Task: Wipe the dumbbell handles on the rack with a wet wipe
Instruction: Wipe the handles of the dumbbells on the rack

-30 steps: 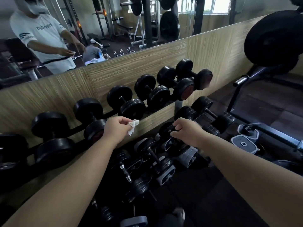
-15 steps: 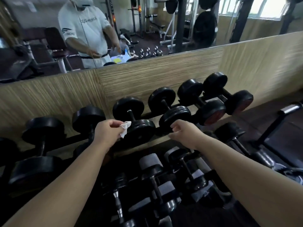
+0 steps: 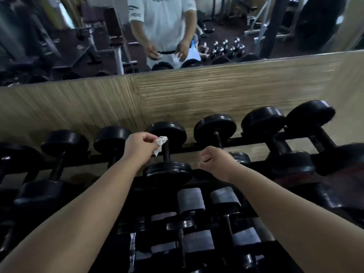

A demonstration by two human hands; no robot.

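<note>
Our left hand (image 3: 140, 147) reaches out, arm extended, pinching the wet wipe (image 3: 160, 142) against the dumbbell handle (image 3: 166, 155) on the rack (image 3: 246, 140). Our right hand (image 3: 215, 162) hovers beside it, clenched, empty.

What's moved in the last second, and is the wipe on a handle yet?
The left hand carried the wet wipe forward to a top-row dumbbell handle; the wipe now meets it. The right hand rose from the lower row and hovers curled, empty. Unchanged: the left hand's grip on the wipe.
</note>
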